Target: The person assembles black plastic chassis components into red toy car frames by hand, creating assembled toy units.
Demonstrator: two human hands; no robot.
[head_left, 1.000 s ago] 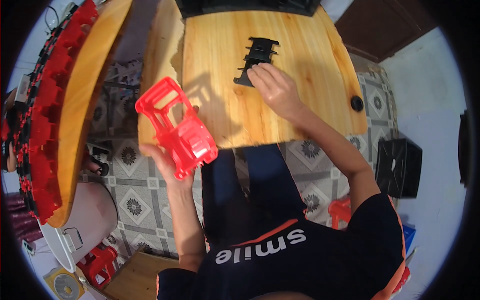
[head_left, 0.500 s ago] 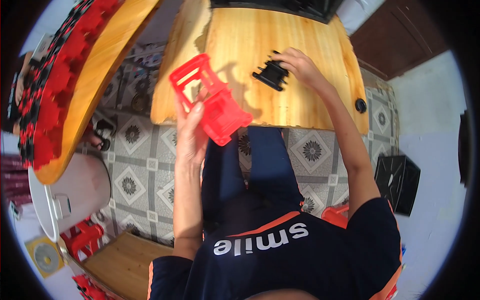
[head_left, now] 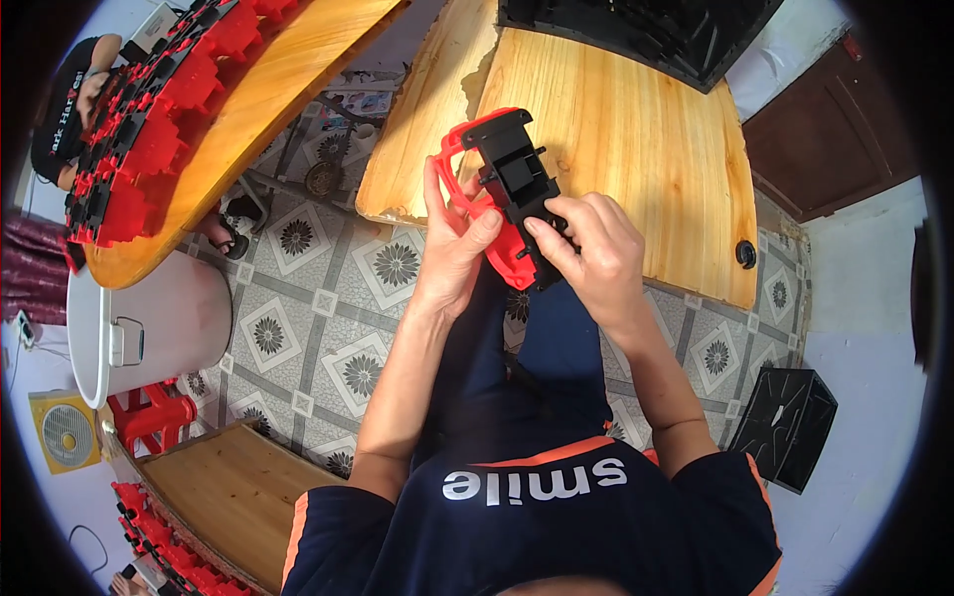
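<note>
Thumb and fingers of the left hand (head_left: 449, 256) are bent round the left side of a red frame (head_left: 509, 253), the thumb in front and some of the fingers behind, so the hand is partly closed with the frame in its grip. The right hand (head_left: 598, 250) is half curled, its thumb and forefinger closed on the lower end of a black part (head_left: 522, 174) with short pins along its sides. The part lies against the frame and covers its right side; whether the two are locked together cannot be told. Both are tilted, held up over the near edge of the wooden table (head_left: 636, 139), above the person's dark trousers (head_left: 561, 343).

At the table's far edge lies a black tray (head_left: 636, 25), and a small round black piece (head_left: 745, 254) is near the right corner. To the left, a second board (head_left: 229, 149) carries rows of red and black pieces (head_left: 159, 139), with a co-worker's arm (head_left: 91, 89) beyond them. Below it stand a white tub (head_left: 174, 318) and a red stool (head_left: 154, 417), near a yellow fan (head_left: 68, 435). On the right, a black panel (head_left: 785, 427) leans near the pale wall (head_left: 860, 397).
</note>
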